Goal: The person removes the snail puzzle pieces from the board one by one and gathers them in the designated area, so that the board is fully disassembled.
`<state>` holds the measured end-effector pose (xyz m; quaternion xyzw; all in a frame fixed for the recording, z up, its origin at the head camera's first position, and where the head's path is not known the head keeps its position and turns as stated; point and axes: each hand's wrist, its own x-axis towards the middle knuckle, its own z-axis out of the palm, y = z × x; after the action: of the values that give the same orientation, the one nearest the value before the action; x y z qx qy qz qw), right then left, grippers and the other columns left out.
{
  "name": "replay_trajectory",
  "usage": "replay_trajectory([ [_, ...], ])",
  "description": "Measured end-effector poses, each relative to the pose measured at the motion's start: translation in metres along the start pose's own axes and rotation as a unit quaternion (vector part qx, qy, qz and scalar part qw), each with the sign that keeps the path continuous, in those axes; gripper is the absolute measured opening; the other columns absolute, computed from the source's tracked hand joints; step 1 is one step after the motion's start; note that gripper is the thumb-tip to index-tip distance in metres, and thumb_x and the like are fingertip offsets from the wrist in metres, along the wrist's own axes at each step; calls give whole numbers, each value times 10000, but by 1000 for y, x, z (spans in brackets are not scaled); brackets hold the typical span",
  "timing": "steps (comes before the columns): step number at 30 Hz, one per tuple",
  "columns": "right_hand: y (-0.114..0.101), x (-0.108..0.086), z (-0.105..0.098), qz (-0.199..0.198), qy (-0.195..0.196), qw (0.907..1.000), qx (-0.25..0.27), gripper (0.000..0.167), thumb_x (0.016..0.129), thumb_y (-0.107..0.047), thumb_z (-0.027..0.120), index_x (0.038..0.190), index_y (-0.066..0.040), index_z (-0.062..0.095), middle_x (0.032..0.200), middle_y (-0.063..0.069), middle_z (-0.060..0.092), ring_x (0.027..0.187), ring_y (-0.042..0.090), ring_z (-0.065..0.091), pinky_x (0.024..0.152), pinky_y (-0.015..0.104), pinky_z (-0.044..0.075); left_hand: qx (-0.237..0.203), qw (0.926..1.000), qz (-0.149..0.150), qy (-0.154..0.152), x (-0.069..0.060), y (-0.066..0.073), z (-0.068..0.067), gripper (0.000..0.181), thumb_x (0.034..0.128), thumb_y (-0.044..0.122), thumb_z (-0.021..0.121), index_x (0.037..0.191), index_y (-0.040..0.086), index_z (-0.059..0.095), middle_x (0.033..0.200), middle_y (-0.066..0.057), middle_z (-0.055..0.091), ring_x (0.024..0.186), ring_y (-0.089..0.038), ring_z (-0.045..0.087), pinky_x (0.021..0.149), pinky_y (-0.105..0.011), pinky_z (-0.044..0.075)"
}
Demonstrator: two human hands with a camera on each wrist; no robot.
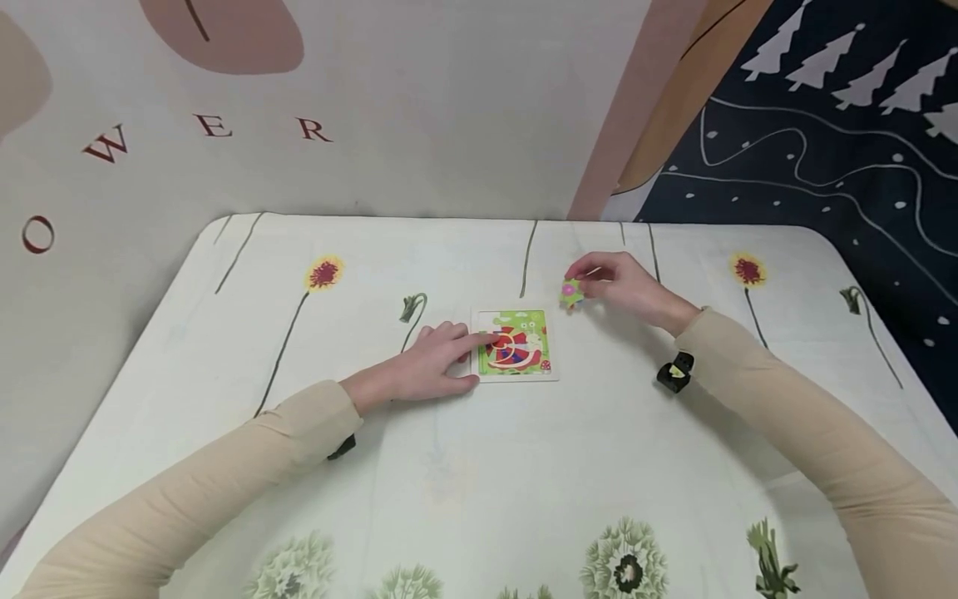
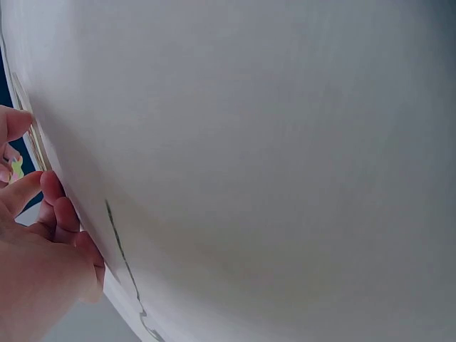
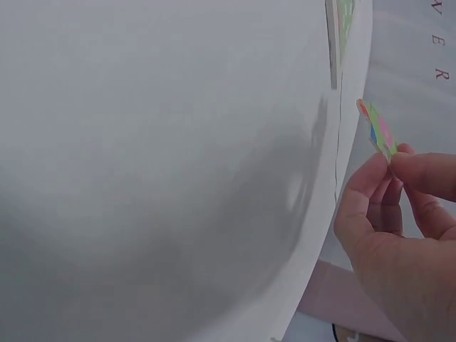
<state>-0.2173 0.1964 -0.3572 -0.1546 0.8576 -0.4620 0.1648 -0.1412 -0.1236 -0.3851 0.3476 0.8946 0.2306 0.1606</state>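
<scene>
A small square jigsaw puzzle board with a red, blue and cream snail picture on green lies on the table. My left hand is at its left side: the index finger stretches over the picture and the thumb is by the lower left edge. In the left wrist view the other fingers are bent near the tabletop. Right of the board and held above the table, my right hand pinches a green puzzle piece with pink, blue and orange patches between thumb and index finger.
A white cloth with printed flowers and stems covers the table. Behind it hangs a pale printed backdrop, with a dark tree-patterned cloth on the right. Each sleeve has a black wrist device at its cuff.
</scene>
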Motion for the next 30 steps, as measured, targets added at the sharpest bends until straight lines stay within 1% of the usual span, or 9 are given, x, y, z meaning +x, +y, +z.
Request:
replay_trajectory([
  [4,4,-1,-7,96,101,9999,-33,286,1012,-18,561,1271,71,641,1297,231,615,1124,310,586,848,194,456,13,10000,-3,-14,0,0,0,650,941,253,681,1540,88,488,923,-2,467,912,-185,402,795,-351,292],
  [9,11,1,-13,214,220,9994,-137,280,1008,-9,565,1263,67,651,1277,220,626,1017,217,595,817,188,465,6,10000,-43,-37,0,0,1,646,944,252,679,1540,90,488,928,-5,468,914,-187,405,797,-353,290],
  [11,12,1,-15,241,260,9992,-199,275,1007,-9,569,1257,64,655,1270,215,628,998,199,594,808,189,464,6,10000,-47,-36,0,0,1,647,945,254,680,1541,91,488,926,-3,468,914,-185,405,798,-353,290],
  [15,12,1,-19,285,308,9986,-315,278,1007,-22,567,1257,62,655,1277,222,620,1051,262,585,800,209,462,16,10000,-35,8,0,-1,2,650,942,255,680,1541,90,488,924,-2,468,911,-185,406,795,-354,291],
  [20,14,3,-23,384,274,9980,-425,296,1026,-49,559,1289,61,639,1325,234,602,1141,342,552,827,222,449,-22,10000,-61,-9,-1,-1,2,648,945,258,675,1542,91,485,934,-5,467,912,-185,402,798,-355,290],
  [25,18,6,-27,496,306,9969,-536,294,1023,-29,549,1284,66,642,1324,243,594,1134,353,554,824,226,453,-54,9999,-90,-50,-1,0,3,650,948,259,671,1546,92,480,938,-8,459,915,-186,398,802,-357,285],
  [30,22,10,-30,593,355,9956,-626,286,1028,-18,543,1282,60,649,1304,236,585,1129,344,543,861,251,444,-2,10000,-71,-14,-1,0,2,657,945,259,674,1550,98,476,949,-10,466,923,-191,404,804,-358,291],
])
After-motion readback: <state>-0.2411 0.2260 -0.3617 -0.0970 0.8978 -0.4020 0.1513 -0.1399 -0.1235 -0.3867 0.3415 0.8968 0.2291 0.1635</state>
